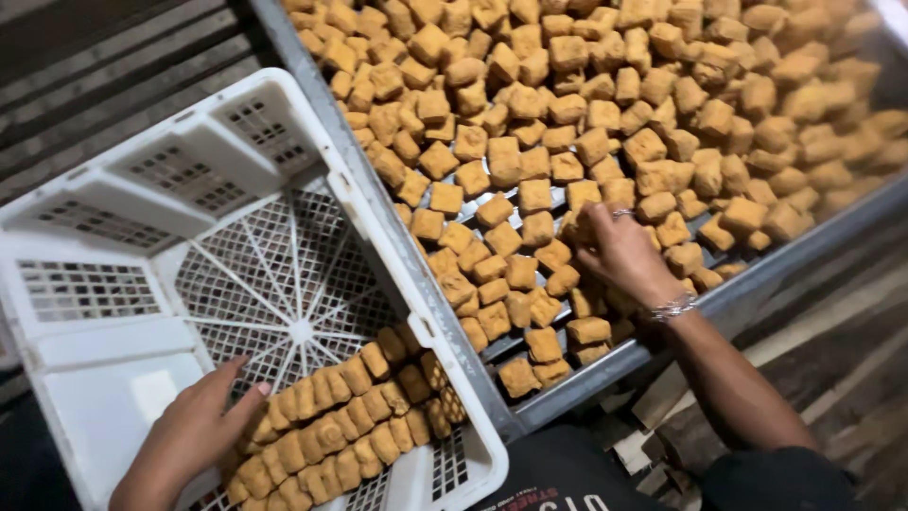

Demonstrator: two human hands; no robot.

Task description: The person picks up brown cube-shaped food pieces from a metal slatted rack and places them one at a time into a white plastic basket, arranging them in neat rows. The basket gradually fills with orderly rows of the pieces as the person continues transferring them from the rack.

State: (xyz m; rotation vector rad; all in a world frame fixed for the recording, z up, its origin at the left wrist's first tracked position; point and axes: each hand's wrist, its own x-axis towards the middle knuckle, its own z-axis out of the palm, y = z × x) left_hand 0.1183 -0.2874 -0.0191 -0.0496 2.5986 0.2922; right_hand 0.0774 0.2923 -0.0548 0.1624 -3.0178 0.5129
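A big metal tray (pixel 757 284) heaped with fried tofu cubes (pixel 605 104) lies ahead. My white plastic crate (pixel 123 189) tilts beside it, with rows of tofu (pixel 340 426) packed at its lower end. My left hand (pixel 203 426) rests flat and open against those rows; my right hand (pixel 619 251) curls over loose cubes in the tray, grip unclear.

Food workshop: tray (pixel 605 374) of fried tofu cubes (pixel 586 104)

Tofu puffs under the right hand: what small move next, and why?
Probably close the right hand on a few puffs and carry them to the crate. The left hand steadies packed rows that fill only the crate's near corner.
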